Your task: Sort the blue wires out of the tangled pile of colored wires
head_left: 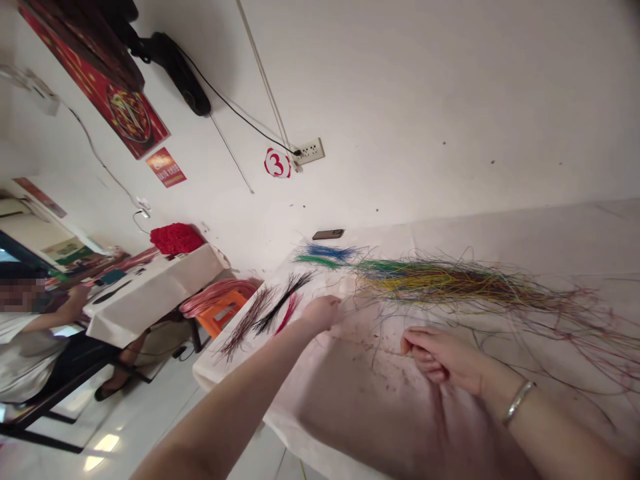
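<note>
My left hand (321,313) is closed, its fingertips pressed together, beside a short red bundle of wires (287,313) and a black bundle (283,303). My right hand (427,352), bent at the wrist with a silver bangle (518,403), is curled in a pinch over the white tablecloth (350,393). A faint thin line runs between the two hands; whether it is a wire or a crease I cannot tell. Beyond them lies a long tangled heap of thin coloured wires (440,283), mostly yellow, green and dark red. Blue wires (327,251) and green wires (320,261) lie at its left end.
A phone (328,235) rests at the wall side. Brownish wires (245,327) lie near the table's left edge. Past that edge are an orange crate (220,317) with pinkish coils and another table (150,293), where a person sits. A socket (310,152) is on the wall.
</note>
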Motion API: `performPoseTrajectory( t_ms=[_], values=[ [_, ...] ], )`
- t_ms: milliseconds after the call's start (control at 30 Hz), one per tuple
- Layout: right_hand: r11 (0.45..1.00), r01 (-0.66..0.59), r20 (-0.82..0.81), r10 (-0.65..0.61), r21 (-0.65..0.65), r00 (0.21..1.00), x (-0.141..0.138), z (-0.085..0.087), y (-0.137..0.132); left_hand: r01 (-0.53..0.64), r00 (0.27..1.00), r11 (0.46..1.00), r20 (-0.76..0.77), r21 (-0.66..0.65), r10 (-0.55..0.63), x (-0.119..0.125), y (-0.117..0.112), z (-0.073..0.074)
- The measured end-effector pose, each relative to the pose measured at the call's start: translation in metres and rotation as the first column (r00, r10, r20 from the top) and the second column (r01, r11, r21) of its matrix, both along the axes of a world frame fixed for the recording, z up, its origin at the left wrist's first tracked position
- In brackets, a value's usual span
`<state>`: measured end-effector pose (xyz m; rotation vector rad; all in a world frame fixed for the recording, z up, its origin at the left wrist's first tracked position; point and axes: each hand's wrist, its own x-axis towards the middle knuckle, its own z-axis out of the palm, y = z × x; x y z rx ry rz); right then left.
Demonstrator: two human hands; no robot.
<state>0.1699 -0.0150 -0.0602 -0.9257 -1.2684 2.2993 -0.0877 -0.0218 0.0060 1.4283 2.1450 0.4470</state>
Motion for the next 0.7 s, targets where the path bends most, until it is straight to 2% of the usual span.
performPoseTrajectory(
  t_ms=[233,300,367,467,600,700],
  values=[
    [1.000,0.023,-0.001,-0.023,-0.017,1.000,-0.001,0.001,0.000,0.142,0.940,0.983,0.294,0.121,-0.172,0.091,0.003,-0.032],
    [0.999,0.037,0.010,-0.036,-0.017,0.999,-0.001,0.001,0.001,0.164,0.916,0.975,0.343,0.152,-0.207,0.110,0.006,-0.035],
    [0.999,0.043,0.016,-0.043,-0.018,0.999,-0.001,0.001,0.001,0.174,0.898,0.971,0.377,0.167,-0.226,0.116,0.006,-0.033],
    [0.999,0.032,0.000,-0.032,-0.018,0.999,-0.002,-0.001,0.001,0.143,0.901,0.970,0.379,0.198,-0.210,0.094,-0.001,-0.018],
    [1.000,0.013,-0.002,-0.013,0.010,1.000,-0.003,-0.003,0.000,-0.034,0.940,0.965,0.338,0.261,-0.058,0.022,-0.007,0.011],
    [0.999,0.013,0.003,-0.013,0.033,1.000,-0.005,-0.002,-0.001,-0.201,0.950,0.942,0.289,0.268,0.121,-0.031,-0.001,0.019]
  ],
)
